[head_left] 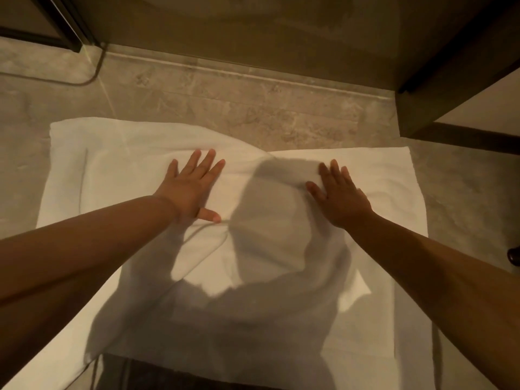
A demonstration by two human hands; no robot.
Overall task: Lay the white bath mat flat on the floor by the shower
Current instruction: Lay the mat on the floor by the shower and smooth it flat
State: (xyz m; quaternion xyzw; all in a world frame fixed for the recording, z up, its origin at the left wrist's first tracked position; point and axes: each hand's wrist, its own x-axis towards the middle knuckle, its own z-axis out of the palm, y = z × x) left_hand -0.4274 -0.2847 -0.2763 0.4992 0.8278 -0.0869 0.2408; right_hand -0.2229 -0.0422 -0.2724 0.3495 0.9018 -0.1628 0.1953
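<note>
The white bath mat [112, 164] lies spread on the stone floor just in front of the shower threshold [253, 77]. Its far edge dips and creases in the middle, and a fold runs near my left thumb. My left hand [191, 187] presses flat on the mat's left-centre with fingers straight and spread. On the right-centre my right hand [340, 192] presses down the same way, fingers extended toward the far edge. My own shadow darkens the mat's middle and near part.
The glass shower wall and dark frame [70, 32] stand at the far left, with a curved seal line on the floor. A dark door frame or cabinet edge [439, 88] rises at the right. Marbled floor tile [281, 114] lies between mat and threshold.
</note>
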